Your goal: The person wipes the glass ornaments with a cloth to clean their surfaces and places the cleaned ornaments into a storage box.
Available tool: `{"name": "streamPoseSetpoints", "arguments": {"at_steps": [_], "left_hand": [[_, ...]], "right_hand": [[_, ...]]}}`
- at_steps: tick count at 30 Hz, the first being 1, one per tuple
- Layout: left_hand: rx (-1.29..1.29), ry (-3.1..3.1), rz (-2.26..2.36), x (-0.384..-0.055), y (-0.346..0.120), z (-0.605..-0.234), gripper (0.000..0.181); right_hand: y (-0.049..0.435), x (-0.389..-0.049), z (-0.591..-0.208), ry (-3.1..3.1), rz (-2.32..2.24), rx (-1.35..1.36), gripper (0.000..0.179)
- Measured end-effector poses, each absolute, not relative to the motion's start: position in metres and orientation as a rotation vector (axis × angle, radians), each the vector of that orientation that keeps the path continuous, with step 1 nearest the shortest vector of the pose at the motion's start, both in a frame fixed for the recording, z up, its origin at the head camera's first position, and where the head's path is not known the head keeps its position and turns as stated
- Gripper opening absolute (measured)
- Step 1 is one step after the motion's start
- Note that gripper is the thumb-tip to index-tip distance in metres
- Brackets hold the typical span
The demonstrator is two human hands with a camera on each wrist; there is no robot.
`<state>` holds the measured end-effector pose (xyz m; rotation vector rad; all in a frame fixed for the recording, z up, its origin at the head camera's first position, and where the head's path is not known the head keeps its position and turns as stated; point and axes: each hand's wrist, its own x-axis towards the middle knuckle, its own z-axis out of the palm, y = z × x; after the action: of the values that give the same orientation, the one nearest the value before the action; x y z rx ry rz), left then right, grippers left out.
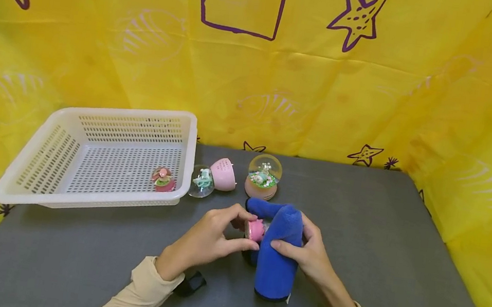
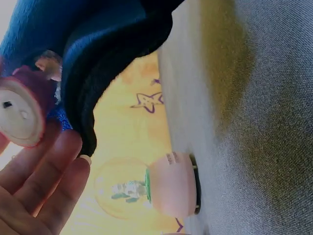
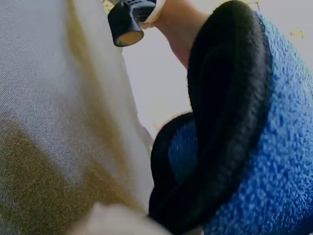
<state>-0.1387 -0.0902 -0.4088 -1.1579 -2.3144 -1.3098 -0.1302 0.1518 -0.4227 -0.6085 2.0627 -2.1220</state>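
My left hand (image 1: pixel 212 234) pinches the pink base of a small snow globe (image 1: pixel 255 230) between thumb and fingers. In the left wrist view, the pale round underside of that snow globe (image 2: pixel 19 115) faces the camera. A folded blue cloth with black edging (image 1: pixel 278 266) wraps the globe's other end, hiding most of the dome. My right hand (image 1: pixel 314 253) grips this cloth, thumb on the near side. Seen from the right wrist, the blue cloth (image 3: pixel 288 132) hangs in a loose fold.
Behind the hands, a snow globe with a light base (image 1: pixel 261 184) stands upright. To its left, another with a pink base (image 1: pixel 223 174) lies on its side, touching or close to the white plastic basket (image 1: pixel 90 201). Inside the basket sits a small red-based globe (image 1: pixel 163 181).
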Motion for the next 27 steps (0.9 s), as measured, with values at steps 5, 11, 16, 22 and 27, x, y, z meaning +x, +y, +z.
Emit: {"name": "streamPoseSetpoints", "arguments": {"at_steps": [5, 11, 16, 22, 27], "left_hand": [[-1.075, -2.448, -1.399, -0.1362, -0.0898, -0.4057, 0.038], [-1.106, -2.489, -1.513, -0.1355, -0.0881, -0.4068, 0.029], [-1.16, -2.429, -1.468, -0.1362, -0.088, -0.4085, 0.03], [-1.157, -2.332, -1.345, -0.1364, -0.0888, -0.409, 0.038], [-1.202, -2.159, -1.258, -0.1399, -0.089, -0.4104, 0.04]], "right_hand": [[0.1524, -0.1319, -0.4223, 2.108, -2.09, -0.7, 0.049], [0.1527, -0.1339, -0.4207, 2.135, -2.046, -0.825, 0.048], [0.1509, -0.1334, -0.4201, 2.17, -2.061, -0.776, 0.046], [0.1475, -0.1317, -0.421, 2.144, -2.165, -0.588, 0.036], [0.1483, -0.127, -0.4181, 1.951, -2.228, -0.332, 0.028]]}}
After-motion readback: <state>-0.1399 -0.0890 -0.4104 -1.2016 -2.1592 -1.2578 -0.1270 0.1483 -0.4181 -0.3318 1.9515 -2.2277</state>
